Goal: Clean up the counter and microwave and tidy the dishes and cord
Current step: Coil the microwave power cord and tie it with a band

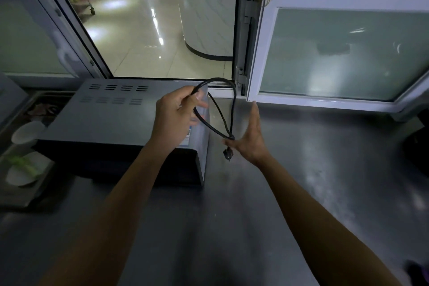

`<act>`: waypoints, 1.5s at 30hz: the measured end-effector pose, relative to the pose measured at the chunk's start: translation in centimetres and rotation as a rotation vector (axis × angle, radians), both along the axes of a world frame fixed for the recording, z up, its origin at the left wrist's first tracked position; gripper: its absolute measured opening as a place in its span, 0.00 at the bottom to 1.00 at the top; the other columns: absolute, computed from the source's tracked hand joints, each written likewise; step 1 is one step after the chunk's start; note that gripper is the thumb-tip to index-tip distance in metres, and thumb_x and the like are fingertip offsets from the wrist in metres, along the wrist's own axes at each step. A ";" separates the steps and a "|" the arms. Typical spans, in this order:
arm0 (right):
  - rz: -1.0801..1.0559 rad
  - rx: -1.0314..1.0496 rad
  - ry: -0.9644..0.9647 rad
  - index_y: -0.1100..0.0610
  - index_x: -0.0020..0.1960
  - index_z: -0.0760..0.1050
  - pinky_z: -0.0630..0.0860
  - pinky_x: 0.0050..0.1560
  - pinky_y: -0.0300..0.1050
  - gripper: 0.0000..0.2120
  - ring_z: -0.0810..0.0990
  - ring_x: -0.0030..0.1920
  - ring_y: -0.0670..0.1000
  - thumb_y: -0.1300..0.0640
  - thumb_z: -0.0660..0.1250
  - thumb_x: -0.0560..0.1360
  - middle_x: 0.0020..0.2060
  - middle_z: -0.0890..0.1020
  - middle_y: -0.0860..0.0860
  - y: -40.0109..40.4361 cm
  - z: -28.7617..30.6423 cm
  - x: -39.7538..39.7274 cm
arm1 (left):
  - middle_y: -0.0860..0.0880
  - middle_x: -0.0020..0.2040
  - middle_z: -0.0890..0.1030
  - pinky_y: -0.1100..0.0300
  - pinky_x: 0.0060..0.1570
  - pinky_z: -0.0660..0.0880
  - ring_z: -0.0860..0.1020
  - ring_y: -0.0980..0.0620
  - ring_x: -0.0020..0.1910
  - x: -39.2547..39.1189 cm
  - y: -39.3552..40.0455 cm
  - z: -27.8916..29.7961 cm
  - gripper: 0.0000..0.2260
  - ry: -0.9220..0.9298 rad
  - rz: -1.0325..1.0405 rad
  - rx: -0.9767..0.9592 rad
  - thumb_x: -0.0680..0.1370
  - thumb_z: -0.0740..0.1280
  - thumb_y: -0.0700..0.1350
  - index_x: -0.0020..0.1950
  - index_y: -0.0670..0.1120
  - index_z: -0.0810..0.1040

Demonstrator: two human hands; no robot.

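Cord [222, 109] black, looped in the air over the right end of the microwave [116, 114]; my left hand [173, 121] grips it near the top of the loop, fingers [198, 96] curled round the cable, thumb side toward the window; loop arcs up past the sill, drops down the right side and crosses itself low, beside my right hand [251, 139]; plug [227, 153] hangs from that crossing, just below and touching or nearly touching the heel of the right palm, I cannot tell which. Right hand flat and upright, fingers straight and together, tips pointing toward the window frame; it holds nothing; the cord's low bend lies against the base of its thumb side.

Microwave grey, vented top, sits on the counter [301, 169] at the back left, under the serving hatch [157, 25]; a label shows on its right side, partly hidden by my left wrist. Counter is dull steel, smeared with reflections; both forearms reach in from the bottom edge.

Dishes [25, 146] white, stacked left of the microwave in a tray or basin whose edges are dim; one bowl uppermost, a plate lower with something pale green on it, too blurred to name. Hatch open onto a tiled floor beyond; frosted window pane [332, 53] swung inward at right, its lower corner just above my right fingertips; dark object at the far right counter edge, unclear.
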State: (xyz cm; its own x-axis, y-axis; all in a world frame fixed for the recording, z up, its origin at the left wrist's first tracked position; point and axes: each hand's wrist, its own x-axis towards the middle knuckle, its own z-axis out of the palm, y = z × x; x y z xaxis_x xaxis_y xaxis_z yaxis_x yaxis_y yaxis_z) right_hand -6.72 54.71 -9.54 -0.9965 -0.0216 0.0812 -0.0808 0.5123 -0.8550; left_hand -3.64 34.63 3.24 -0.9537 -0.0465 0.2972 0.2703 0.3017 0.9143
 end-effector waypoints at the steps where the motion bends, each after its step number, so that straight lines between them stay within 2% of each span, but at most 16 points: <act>1: -0.014 -0.002 0.004 0.47 0.80 0.35 0.53 0.79 0.58 0.66 0.42 0.80 0.49 0.50 0.83 0.63 0.81 0.43 0.46 -0.3 0.0 -0.1 | 0.53 0.43 0.86 0.59 0.33 0.81 0.85 0.53 0.39 -0.4 -0.8 0.1 0.06 -0.007 -0.021 0.008 0.82 0.65 0.50 0.55 0.54 0.81; 6: 0.010 0.070 0.051 0.44 0.79 0.33 0.53 0.80 0.55 0.67 0.44 0.80 0.48 0.48 0.83 0.62 0.81 0.42 0.43 -1.7 0.7 -0.1 | 0.52 0.42 0.85 0.55 0.33 0.82 0.84 0.51 0.39 -2.3 -3.6 0.5 0.06 -0.002 -0.167 -0.057 0.82 0.64 0.52 0.52 0.58 0.81; 10: -0.006 0.132 0.100 0.43 0.79 0.33 0.52 0.78 0.50 0.68 0.44 0.80 0.46 0.47 0.83 0.62 0.81 0.43 0.43 -1.9 1.3 0.1 | 0.51 0.40 0.84 0.52 0.32 0.83 0.84 0.50 0.37 -3.5 -4.3 0.8 0.08 -0.006 -0.257 -0.122 0.82 0.65 0.51 0.54 0.50 0.82; 12: -0.010 0.143 0.114 0.41 0.79 0.33 0.53 0.77 0.48 0.67 0.46 0.79 0.45 0.48 0.84 0.62 0.81 0.45 0.43 -1.6 1.5 0.2 | 0.50 0.40 0.84 0.53 0.33 0.83 0.84 0.52 0.37 -3.9 -4.3 0.8 0.09 -0.027 -0.306 -0.140 0.82 0.64 0.50 0.56 0.48 0.82; 16: 0.040 0.180 0.131 0.40 0.80 0.38 0.58 0.76 0.50 0.65 0.54 0.79 0.49 0.48 0.83 0.61 0.80 0.53 0.46 -0.7 1.7 -0.2 | 0.50 0.41 0.84 0.55 0.35 0.83 0.84 0.51 0.38 -4.2 -3.8 0.7 0.09 -0.043 -0.384 -0.162 0.82 0.65 0.51 0.58 0.50 0.81; 19: 0.063 0.190 0.108 0.41 0.80 0.48 0.62 0.74 0.50 0.58 0.61 0.77 0.51 0.48 0.82 0.63 0.78 0.62 0.48 -0.1 2.0 -0.6 | 0.50 0.42 0.84 0.56 0.35 0.82 0.85 0.51 0.40 -3.9 -3.4 0.8 0.09 -0.040 -0.387 -0.163 0.82 0.64 0.51 0.58 0.50 0.81; 23: 0.017 0.185 0.062 0.49 0.71 0.69 0.74 0.68 0.53 0.35 0.73 0.66 0.47 0.53 0.79 0.68 0.67 0.75 0.49 0.5 1.9 -0.7 | 0.50 0.43 0.85 0.54 0.35 0.83 0.85 0.51 0.41 -3.7 -3.0 0.7 0.11 -0.032 -0.334 -0.157 0.82 0.64 0.51 0.60 0.48 0.81; 27: 0.006 0.128 0.091 0.52 0.64 0.76 0.79 0.58 0.46 0.23 0.78 0.57 0.46 0.56 0.77 0.71 0.58 0.81 0.47 1.3 1.9 -0.7 | 0.49 0.43 0.84 0.51 0.35 0.83 0.85 0.50 0.39 -3.2 -1.8 0.5 0.11 -0.003 -0.271 -0.127 0.83 0.65 0.49 0.60 0.45 0.81; 30: -0.005 0.131 0.123 0.51 0.59 0.80 0.78 0.50 0.41 0.17 0.80 0.51 0.44 0.55 0.77 0.71 0.51 0.83 0.44 2.2 1.8 -0.9 | 0.48 0.43 0.84 0.48 0.36 0.83 0.85 0.51 0.40 -2.9 -0.9 0.1 0.11 0.006 -0.232 -0.108 0.83 0.64 0.50 0.58 0.45 0.81; 33: 0.006 0.198 0.165 0.50 0.55 0.82 0.78 0.46 0.42 0.12 0.80 0.46 0.45 0.55 0.77 0.72 0.47 0.84 0.45 3.2 1.9 -1.1 | 0.48 0.41 0.84 0.47 0.36 0.83 0.84 0.50 0.40 -2.9 -0.5 -0.4 0.10 0.008 -0.184 -0.073 0.83 0.64 0.50 0.57 0.46 0.81; 37: -0.031 0.264 0.233 0.52 0.54 0.83 0.79 0.45 0.47 0.09 0.81 0.42 0.48 0.57 0.75 0.74 0.45 0.85 0.49 4.7 2.6 -1.5 | 0.49 0.41 0.84 0.51 0.36 0.83 0.84 0.48 0.42 -2.9 -0.1 -1.7 0.07 0.017 -0.114 -0.034 0.83 0.63 0.48 0.55 0.49 0.80; 41: -0.055 0.301 0.249 0.56 0.54 0.81 0.78 0.45 0.50 0.07 0.80 0.42 0.52 0.59 0.72 0.76 0.43 0.84 0.52 6.5 3.6 -1.7 | 0.50 0.43 0.84 0.59 0.34 0.81 0.85 0.51 0.41 -3.2 0.0 -3.7 0.05 -0.006 -0.015 -0.061 0.83 0.63 0.45 0.52 0.50 0.79; 43: -0.078 0.290 0.282 0.59 0.53 0.81 0.78 0.44 0.52 0.06 0.80 0.40 0.54 0.59 0.71 0.77 0.41 0.83 0.54 7.1 4.1 -1.7 | 0.52 0.42 0.84 0.59 0.35 0.80 0.84 0.54 0.39 -3.5 0.3 -4.7 0.04 -0.052 0.027 -0.090 0.82 0.65 0.42 0.49 0.49 0.78; 45: -0.114 0.278 0.303 0.60 0.53 0.81 0.78 0.44 0.51 0.06 0.81 0.40 0.55 0.60 0.72 0.77 0.40 0.84 0.55 7.6 4.4 -1.7 | 0.52 0.42 0.84 0.55 0.39 0.82 0.84 0.55 0.40 -3.7 0.7 -5.6 0.02 -0.045 0.040 -0.182 0.81 0.66 0.41 0.50 0.47 0.78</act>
